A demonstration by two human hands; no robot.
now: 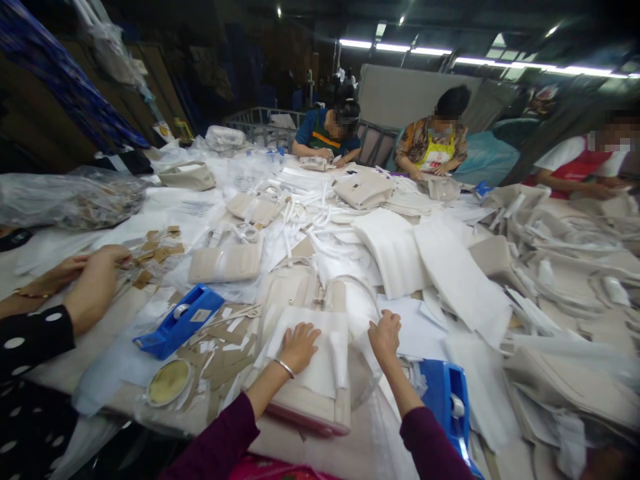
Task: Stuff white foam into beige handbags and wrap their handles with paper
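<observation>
Pixel blocks masked the faces of three people (327, 133) at upper right; the right edge cut off a blurred beige bag (575, 373).

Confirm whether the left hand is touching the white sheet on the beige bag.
Touching. The head view shows the left hand palm down on the white sheet, fingers spread across it, no gap visible.

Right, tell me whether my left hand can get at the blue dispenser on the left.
Probably yes: only low scraps and the bag's edge seem to lie between the left hand and the dispenser. The neighbour's hands are beyond it, apparently out of the way.
</observation>
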